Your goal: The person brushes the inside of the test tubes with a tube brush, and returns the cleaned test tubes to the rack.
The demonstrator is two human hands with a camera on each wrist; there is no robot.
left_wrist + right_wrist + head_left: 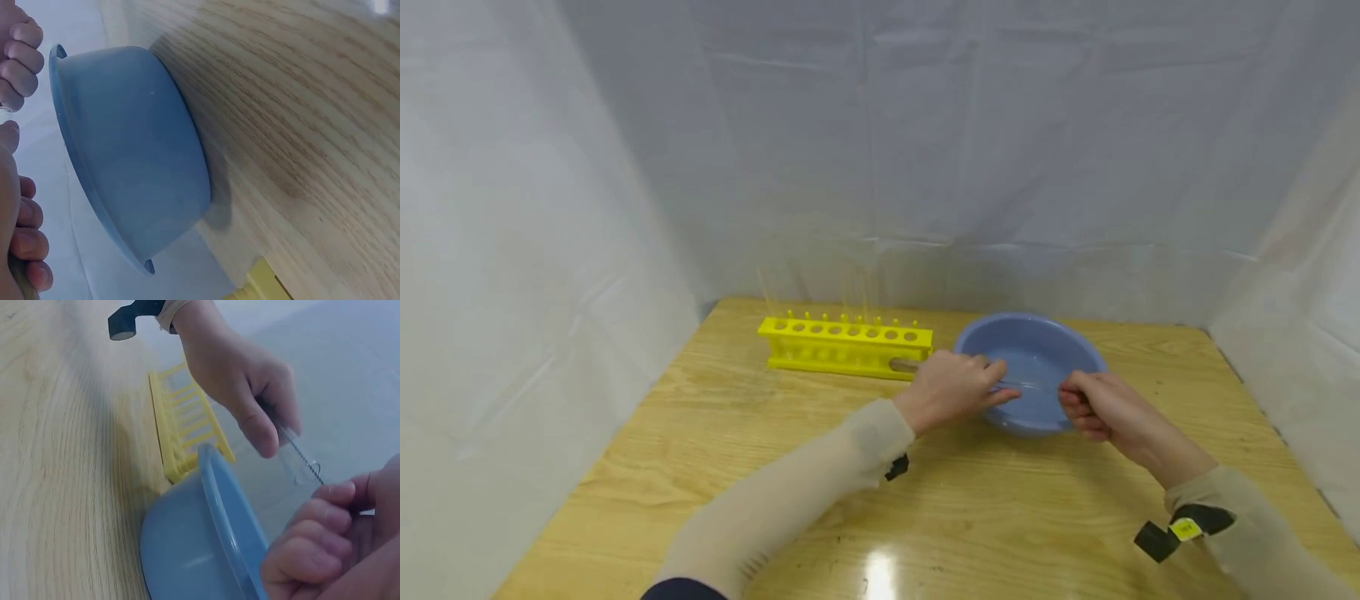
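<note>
My left hand (951,385) grips a clear glass test tube (291,464) over the near side of the blue basin (1026,343). Brown brush bristles (904,365) show in the tube's end, left of that hand. From the tube's mouth runs the twisted wire of a test tube brush (302,456). Across from it, my right hand (1105,412) pinches this wire between thumb and curled fingers, above the basin's right rim. The middle of the tube is hidden in the left hand. Both hands are higher than the rim in the right wrist view.
A yellow test tube rack (820,365) stands left of the basin, close to it. Several thin clear tubes (765,287) rise from its back part. White sheeting (925,167) hangs behind and along both sides of the wooden table (985,533).
</note>
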